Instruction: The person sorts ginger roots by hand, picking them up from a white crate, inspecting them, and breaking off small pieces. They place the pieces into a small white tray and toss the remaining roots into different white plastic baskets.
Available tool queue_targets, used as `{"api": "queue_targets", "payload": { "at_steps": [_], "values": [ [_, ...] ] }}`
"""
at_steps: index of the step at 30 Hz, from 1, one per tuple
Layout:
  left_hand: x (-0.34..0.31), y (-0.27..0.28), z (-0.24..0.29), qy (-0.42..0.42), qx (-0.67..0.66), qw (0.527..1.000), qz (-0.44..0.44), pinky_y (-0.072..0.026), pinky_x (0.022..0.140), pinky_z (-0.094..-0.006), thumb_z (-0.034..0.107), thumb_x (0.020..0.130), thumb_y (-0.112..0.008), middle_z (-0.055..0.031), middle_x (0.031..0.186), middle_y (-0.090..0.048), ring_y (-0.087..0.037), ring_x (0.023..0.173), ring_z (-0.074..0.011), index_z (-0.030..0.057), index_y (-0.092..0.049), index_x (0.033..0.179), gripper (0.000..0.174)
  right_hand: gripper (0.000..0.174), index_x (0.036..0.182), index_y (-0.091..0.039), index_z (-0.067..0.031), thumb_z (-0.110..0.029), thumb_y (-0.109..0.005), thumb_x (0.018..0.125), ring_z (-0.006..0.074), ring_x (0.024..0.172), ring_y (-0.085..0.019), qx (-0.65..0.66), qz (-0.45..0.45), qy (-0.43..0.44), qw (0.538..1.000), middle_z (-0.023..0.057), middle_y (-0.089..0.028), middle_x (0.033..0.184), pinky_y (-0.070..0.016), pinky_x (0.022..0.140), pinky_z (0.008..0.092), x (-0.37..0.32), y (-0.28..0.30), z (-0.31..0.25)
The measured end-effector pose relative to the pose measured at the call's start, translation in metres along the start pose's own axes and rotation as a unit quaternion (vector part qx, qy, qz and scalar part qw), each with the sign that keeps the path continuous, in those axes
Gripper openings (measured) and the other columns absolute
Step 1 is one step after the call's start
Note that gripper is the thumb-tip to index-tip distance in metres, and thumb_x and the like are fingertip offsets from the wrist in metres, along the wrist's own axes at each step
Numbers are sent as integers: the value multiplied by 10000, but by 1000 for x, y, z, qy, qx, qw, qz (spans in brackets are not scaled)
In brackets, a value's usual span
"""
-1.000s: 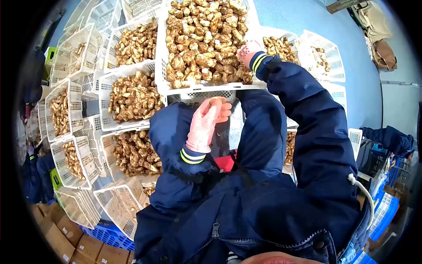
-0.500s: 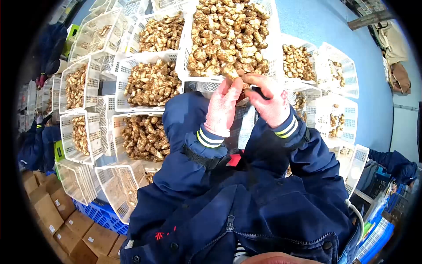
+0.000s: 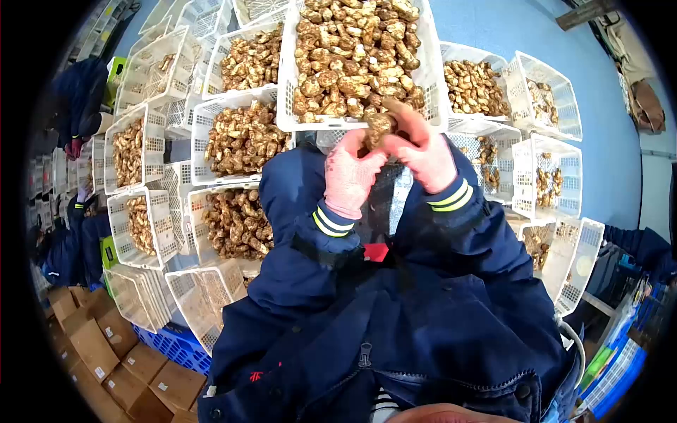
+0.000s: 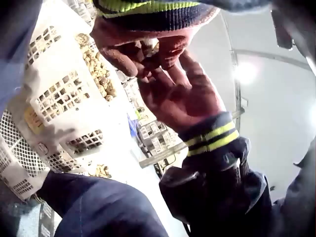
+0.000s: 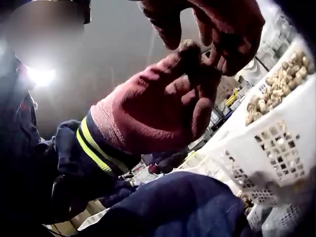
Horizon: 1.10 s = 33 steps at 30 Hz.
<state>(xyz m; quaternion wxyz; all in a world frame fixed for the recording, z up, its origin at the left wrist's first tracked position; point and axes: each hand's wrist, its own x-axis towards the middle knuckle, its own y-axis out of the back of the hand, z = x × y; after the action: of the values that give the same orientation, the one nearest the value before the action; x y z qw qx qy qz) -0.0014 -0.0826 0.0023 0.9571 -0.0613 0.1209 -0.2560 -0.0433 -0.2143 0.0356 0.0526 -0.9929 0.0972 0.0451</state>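
In the head view, a brown-and-cream mushroom [image 3: 379, 128] is held between both gloved hands, just in front of a large crate [image 3: 361, 124] heaped with similar mushrooms. My left hand [image 3: 350, 175], in a pink glove, grips it from the left with fingers and thumb. From the other side, my right hand [image 3: 429, 158] has its thumb and fingers around the mushroom's upper part. The right wrist view shows the mushroom's end [image 5: 189, 47] poking out between the two hands, mostly hidden by fingers. In the left wrist view, the fingers of both hands meet and cover most of it.
White perforated crates of mushrooms stand on the left [image 3: 243, 144] and right [image 3: 476, 88]. Nearly bare crates [image 3: 204, 296] lie at lower left, by cardboard boxes [image 3: 95, 349] and a blue crate [image 3: 180, 345]. Another person's sleeve [image 3: 74, 92] shows at far left.
My right hand came back from the far right of the large crate to meet the left hand. The mushroom between them now stands more upright.
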Motion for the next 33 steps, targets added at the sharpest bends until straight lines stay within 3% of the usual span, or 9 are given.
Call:
{"api": "queue_targets", "payload": {
  "at_steps": [4, 5, 7, 10, 13, 15, 19, 25, 33],
  "values": [
    [-11, -22, 8, -25, -9, 997, -78, -416, 554, -208, 66, 736, -655, -41, 871, -567, -522, 719, -78, 25, -476, 1110, 417, 518, 1244, -416, -5, -88, -598, 767, 99, 809, -542, 91, 25, -32, 995, 66, -591, 966, -435, 718, 207, -4, 16, -1],
    [-16, -20, 17, 108, 28, 990, -91, -419, 565, -208, 75, 735, -664, -50, 933, -570, -523, 749, -75, 30, -488, 1107, 414, 549, 1280, -355, 9, -92, -573, 787, 178, 943, -553, 114, 42, 13, 992, 132, -575, 1059, -437, 823, 274, -9, 45, 13],
    [-13, -14, -1, 35, 50, 990, -123, -417, 560, -206, 92, 752, -627, -43, 947, -576, -519, 750, -72, 20, -499, 1103, 381, 485, 1243, -408, 9, -84, -572, 796, 139, 879, -570, 105, 159, 30, 981, 114, -592, 1011, -450, 774, 247, -34, 93, -3],
    [-11, -4, 7, 129, 17, 979, -156, -425, 702, -209, 112, 774, -519, -59, 994, -560, -531, 818, -111, 5, -504, 1115, 357, 428, 1202, -453, -6, -54, -569, 793, 157, 938, -559, -167, 205, -100, 959, 112, -591, 1016, -445, 806, 259, -98, 193, 39],
    [-8, -4, -16, 107, -57, 979, -164, -419, 735, -218, 128, 789, -515, -71, 1014, -557, -535, 858, -129, 0, -504, 1112, 348, 405, 1098, -533, -22, -196, -617, 742, 303, 946, -559, -590, 84, -292, 748, 188, -576, 1029, -432, 834, 358, -137, 211, 51],
    [-6, -5, -21, 90, -72, 978, -174, -418, 738, -222, 138, 797, -512, -77, 1019, -556, -536, 871, -135, -4, -505, 1109, 342, 396, 1110, -528, -33, -178, -606, 750, 290, 947, -560, -524, 162, -69, 833, 177, -577, 1022, -435, 827, 355, -106, 220, 66],
    [-3, -5, -20, 95, -49, 979, -174, -419, 739, -232, 163, 825, -516, -77, 1014, -558, -538, 871, -136, 1, -510, 1095, 315, 327, 1054, -548, -94, -157, -594, 737, 271, 967, -525, -618, -5, 167, 768, 105, -559, 1012, -422, 817, 358, 30, 129, -1],
    [2, 7, -18, 122, -54, 981, -143, -422, 740, -233, 201, 863, -515, -79, 999, -564, -544, 851, -132, 0, -511, 1083, 298, 215, 958, -588, -176, -153, -484, 771, 208, 1073, -449, -837, -273, 107, 462, 37, -541, 1021, -332, 902, 376, 130, 115, 71],
    [0, 12, -20, 118, -78, 981, -130, -429, 738, -240, 232, 870, -516, -78, 993, -572, -552, 856, -135, 2, -519, 1071, 306, 132, 866, -586, -196, -189, -492, 773, 165, 949, -522, -845, -244, 136, 456, 10, -559, 930, -362, 853, 328, 127, 116, 68]
  ]
}}
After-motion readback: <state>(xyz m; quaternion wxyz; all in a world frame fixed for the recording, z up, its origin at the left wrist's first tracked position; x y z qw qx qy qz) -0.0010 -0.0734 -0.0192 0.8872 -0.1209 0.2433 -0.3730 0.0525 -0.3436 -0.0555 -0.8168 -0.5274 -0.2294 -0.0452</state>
